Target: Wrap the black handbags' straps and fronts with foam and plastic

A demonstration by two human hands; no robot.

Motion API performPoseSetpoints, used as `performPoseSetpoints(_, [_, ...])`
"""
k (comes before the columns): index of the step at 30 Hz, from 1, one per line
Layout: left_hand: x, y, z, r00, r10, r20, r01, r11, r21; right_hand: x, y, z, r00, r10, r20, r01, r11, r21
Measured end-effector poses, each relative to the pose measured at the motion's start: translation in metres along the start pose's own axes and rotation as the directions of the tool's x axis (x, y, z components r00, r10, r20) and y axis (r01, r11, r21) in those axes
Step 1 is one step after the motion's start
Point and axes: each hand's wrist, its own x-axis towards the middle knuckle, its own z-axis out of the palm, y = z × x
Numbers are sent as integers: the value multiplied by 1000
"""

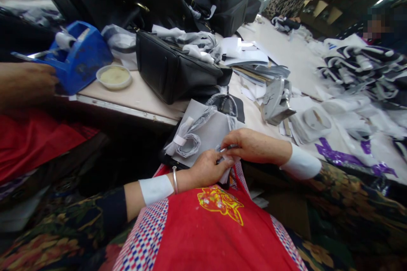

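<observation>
My left hand [208, 168] and my right hand [246, 144] meet just above my red apron [222, 228], at the table's near edge. Both are closed in a pinch on a small white piece [226, 173] that hangs between them. Just beyond the hands lies a grey sheet [213, 133] with coiled white and grey straps [187, 142] on it. My left wrist carries a silver bangle and a white cuff, and my right wrist has a white cuff too.
A black bag [171, 70] lies on the table [133, 97], with more dark bags behind. A blue tape dispenser [76, 57] and a small glue tub [114, 77] stand left, near another person's hand [28, 82]. Paper pieces, a metal tool [276, 101] and strap piles [365, 72] lie right.
</observation>
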Motion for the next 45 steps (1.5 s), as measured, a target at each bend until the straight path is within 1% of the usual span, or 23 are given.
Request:
performPoseSetpoints(2, [0, 0, 0, 1000, 0, 0, 0, 1000, 14, 8, -3, -2, 999, -22, 50, 28, 991, -131])
performPoseSetpoints(5, [0, 1, -1, 1000, -16, -2, 16, 999, 44, 18, -2, 4, 998, -54, 43, 65, 949, -308])
performPoseSetpoints(8, [1, 1, -2, 999, -45, -3, 45, 996, 71, 22, 1, 9, 997, -64, 39, 75, 919, -387])
performPoseSetpoints(12, [2, 0, -3, 998, -56, 14, 55, 996, 72, 20, -1, 5, 989, -111, 101, 141, 919, -369])
performPoseSetpoints(15, [4, 0, -4, 998, -57, 34, 55, 997, 50, 18, -5, -4, 982, -147, 115, 177, 927, -329])
performPoseSetpoints(18, [5, 0, -6, 998, -54, 45, 52, 998, 31, 16, -6, -11, 986, -134, 94, 155, 949, -274])
performPoseSetpoints(21, [5, 2, -7, 997, -46, 58, 45, 999, 25, 16, -5, -13, 990, -108, 88, 127, 960, -250])
performPoseSetpoints(25, [5, 3, -8, 996, -59, 73, 59, 998, 5, 21, -1, -11, 979, -138, 147, 171, 954, -247])
performPoseSetpoints(29, [6, 1, -6, 996, -71, 56, 71, 997, -6, 27, 5, -7, 967, -172, 188, 221, 933, -285])
performPoseSetpoints(32, [7, -1, -4, 996, -78, 46, 79, 997, -11, 28, 7, -2, 963, -203, 177, 254, 902, -349])
performPoseSetpoints(35, [9, -3, -2, 995, -95, 38, 96, 995, -13, 25, 4, 4, 965, -231, 121, 260, 877, -405])
performPoseSetpoints(37, [9, -4, -1, 993, -110, 39, 111, 994, -6, 22, 1, 6, 973, -208, 95, 229, 880, -415])
performPoseSetpoints(39, [10, -4, -1, 991, -123, 52, 123, 992, -1, 19, -1, 5, 982, -164, 96, 189, 897, -399])
performPoseSetpoints(42, [9, -3, -1, 990, -130, 63, 131, 991, -3, 20, 0, 2, 985, -93, 143, 139, 922, -362])
performPoseSetpoints(45, [7, -2, -1, 989, -138, 55, 138, 990, -8, 26, 3, 2, 980, -31, 195, 101, 927, -361])
